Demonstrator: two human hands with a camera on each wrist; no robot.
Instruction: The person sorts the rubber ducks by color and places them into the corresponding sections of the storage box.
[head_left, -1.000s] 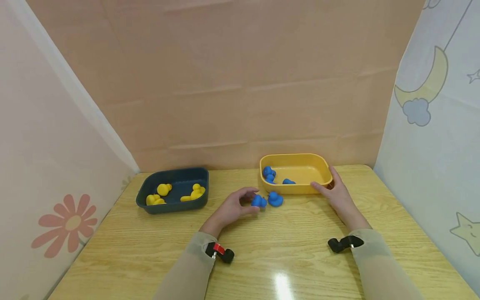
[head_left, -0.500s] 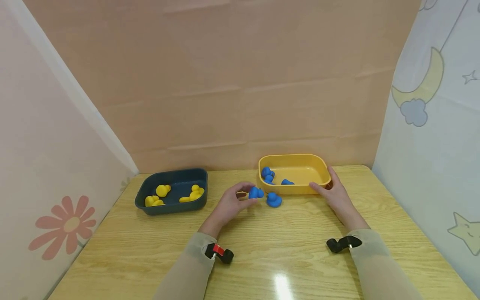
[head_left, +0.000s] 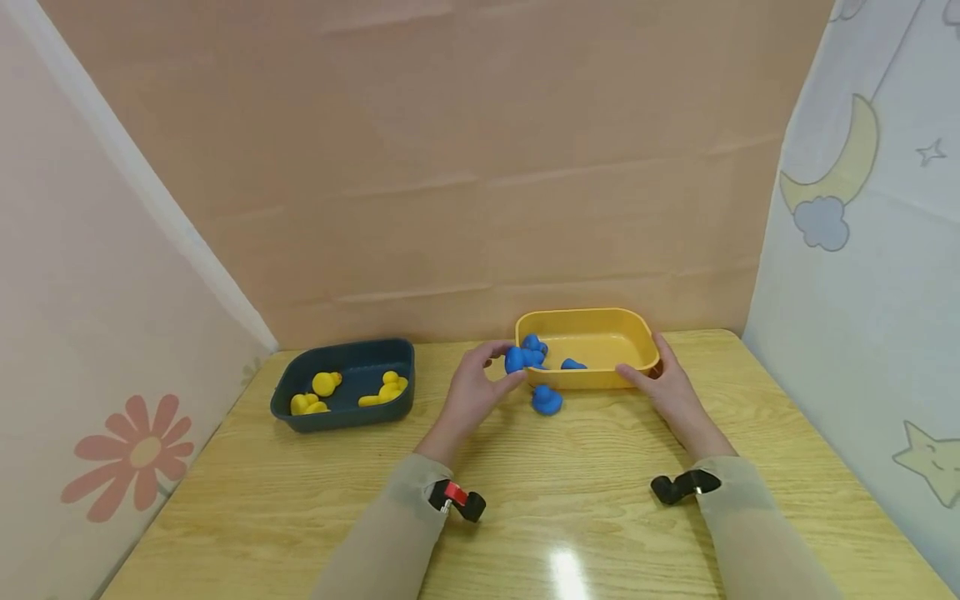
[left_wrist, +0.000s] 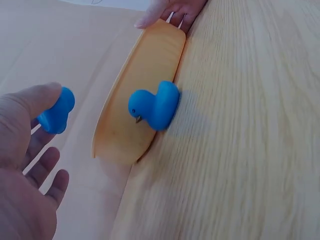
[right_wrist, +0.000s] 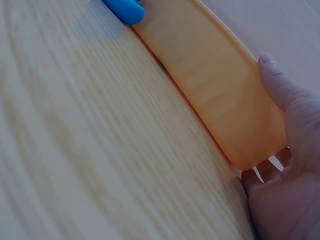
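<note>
My left hand point(head_left: 474, 390) pinches a blue rubber duck point(head_left: 514, 360) between thumb and fingers, raised at the left end of a yellow tray point(head_left: 581, 381). In the left wrist view the thumb lies over this held duck point(left_wrist: 59, 111). Several blue ducks lie inside the tray, partly hidden by its front wall. Another blue duck point(head_left: 547, 401) sits on the table just in front of the tray. My right hand point(head_left: 673, 393) grips the tray's right end. The right wrist view has its thumb along the rim and the fingers round the corner.
A dark blue tray point(head_left: 341, 419) with several yellow ducks point(head_left: 324, 383) stands to the left on the wooden table point(head_left: 570, 492). A brown paper backdrop point(head_left: 420, 183) rises behind both trays, and printed cloth point(head_left: 862, 333) hangs at the sides.
My left hand has lifted the blue duck off the table and carried it up and forward to the yellow tray's left end. The right hand keeps its hold on the tray.
</note>
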